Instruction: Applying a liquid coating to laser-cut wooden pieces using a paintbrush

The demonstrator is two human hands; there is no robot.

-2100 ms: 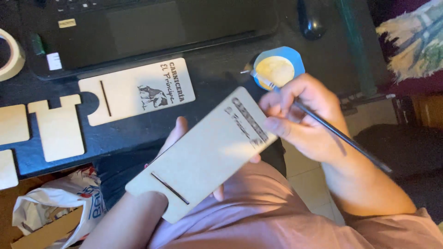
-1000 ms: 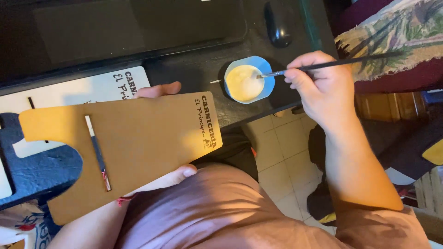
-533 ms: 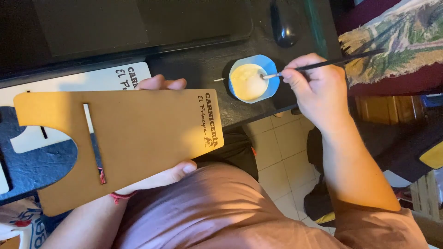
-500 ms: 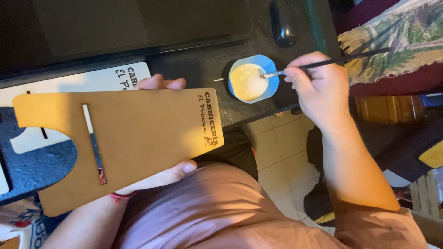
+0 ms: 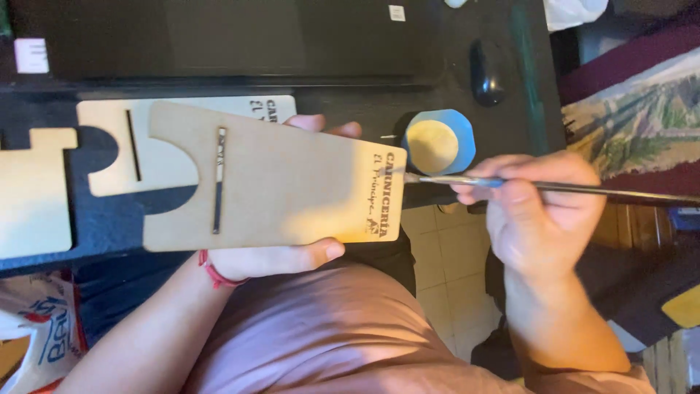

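My left hand (image 5: pixel 281 255) holds a flat wooden board (image 5: pixel 292 182) from beneath, thumb at its near edge and fingertips showing past its far edge. The board has a narrow slot, a rounded notch at its left end and engraved lettering at its right end. My right hand (image 5: pixel 536 211) grips a thin paintbrush (image 5: pixel 583 188) pointing left. Its tip touches the board's right edge beside the lettering. Just beyond the tip stands a small blue cup (image 5: pixel 436 141) of pale yellowish liquid on the dark table (image 5: pixel 350 80).
A second, paler board of the same shape (image 5: pixel 109 157) lies on the table under the held one, with another wooden cutout (image 5: pixel 33 193) at the left. A dark mouse (image 5: pixel 487 73) sits past the cup. A printed bag (image 5: pixel 36 328) is at the lower left.
My right hand has drawn the brush out of the blue cup and brought its tip to the board's right edge. The board has shifted a little to the right.
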